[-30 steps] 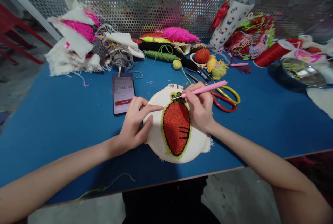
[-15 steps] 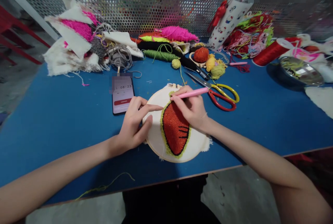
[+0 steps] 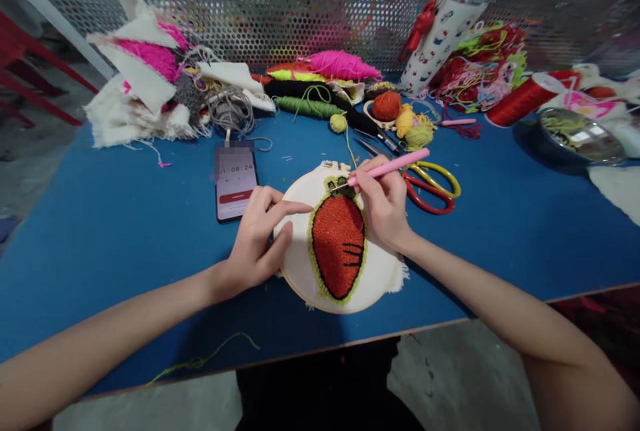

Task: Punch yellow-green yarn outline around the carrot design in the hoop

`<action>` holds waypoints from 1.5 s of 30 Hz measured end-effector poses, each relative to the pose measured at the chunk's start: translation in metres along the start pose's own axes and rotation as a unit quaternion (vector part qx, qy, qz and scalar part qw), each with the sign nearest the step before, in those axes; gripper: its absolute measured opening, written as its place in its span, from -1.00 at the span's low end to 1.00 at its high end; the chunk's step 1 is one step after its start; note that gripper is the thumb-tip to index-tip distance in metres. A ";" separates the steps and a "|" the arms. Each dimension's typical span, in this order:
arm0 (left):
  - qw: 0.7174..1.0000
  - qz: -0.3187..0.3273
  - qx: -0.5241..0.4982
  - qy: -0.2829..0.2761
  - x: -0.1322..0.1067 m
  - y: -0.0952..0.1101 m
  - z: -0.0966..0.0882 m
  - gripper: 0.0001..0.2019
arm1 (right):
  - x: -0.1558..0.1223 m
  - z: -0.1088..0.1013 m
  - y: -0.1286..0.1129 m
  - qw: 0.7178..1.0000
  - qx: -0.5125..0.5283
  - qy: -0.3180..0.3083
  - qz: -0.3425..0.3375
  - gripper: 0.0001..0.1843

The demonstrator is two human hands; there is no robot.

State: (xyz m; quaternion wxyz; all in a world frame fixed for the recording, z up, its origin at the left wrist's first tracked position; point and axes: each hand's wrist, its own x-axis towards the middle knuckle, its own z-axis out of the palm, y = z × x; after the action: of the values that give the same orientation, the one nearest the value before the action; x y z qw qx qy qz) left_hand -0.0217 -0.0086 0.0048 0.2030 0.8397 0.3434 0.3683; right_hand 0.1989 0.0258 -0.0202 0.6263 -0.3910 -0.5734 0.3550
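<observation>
A round embroidery hoop (image 3: 300, 271) with white cloth lies on the blue table (image 3: 125, 231). An orange carrot (image 3: 337, 244) with a yellow-green outline and black lines is punched into the cloth. My left hand (image 3: 257, 237) grips the hoop's left rim, forefinger stretched across the cloth and thumb pressed on it. My right hand (image 3: 383, 207) is closed on a pink punch needle (image 3: 387, 167), whose metal tip touches the green top of the carrot. A thin yellow-green thread runs from the needle up to a small yarn ball (image 3: 339, 123).
Red and yellow scissors (image 3: 433, 184) lie just right of my right hand. A phone (image 3: 235, 181) with a running timer sits left of the hoop. Yarn skeins, cloth scraps (image 3: 140, 84), a red spool (image 3: 523, 101) and a metal bowl (image 3: 575, 137) line the back, against a perforated metal screen.
My right hand dipped the needle down onto the carrot's top, then lifted back up and to the right. My left hand and the hoop stayed put.
</observation>
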 end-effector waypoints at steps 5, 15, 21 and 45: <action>1.000 0.000 -0.010 0.002 0.000 0.001 0.000 -0.74 | -0.001 0.002 -0.009 0.991 -0.110 -0.059 -0.043 -0.86; 1.000 0.005 -0.003 0.005 -0.001 -0.002 0.002 -0.71 | -0.003 0.003 -0.013 0.986 -0.130 -0.085 -0.059 -0.91; 1.000 -0.001 0.002 0.005 -0.001 -0.003 0.002 -0.69 | -0.003 -0.001 -0.006 0.999 -0.030 -0.016 -0.013 -0.84; 1.000 -0.018 -0.004 0.006 -0.002 0.001 0.000 -0.71 | -0.002 0.007 -0.013 0.966 -0.200 -0.146 -0.070 -0.92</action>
State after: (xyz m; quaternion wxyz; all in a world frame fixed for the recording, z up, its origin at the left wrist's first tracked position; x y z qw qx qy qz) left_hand -0.0220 -0.0108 0.0048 0.2113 0.8304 0.3583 0.3706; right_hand 0.1918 0.0186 -0.0091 0.4682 -0.4110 -0.7438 0.2420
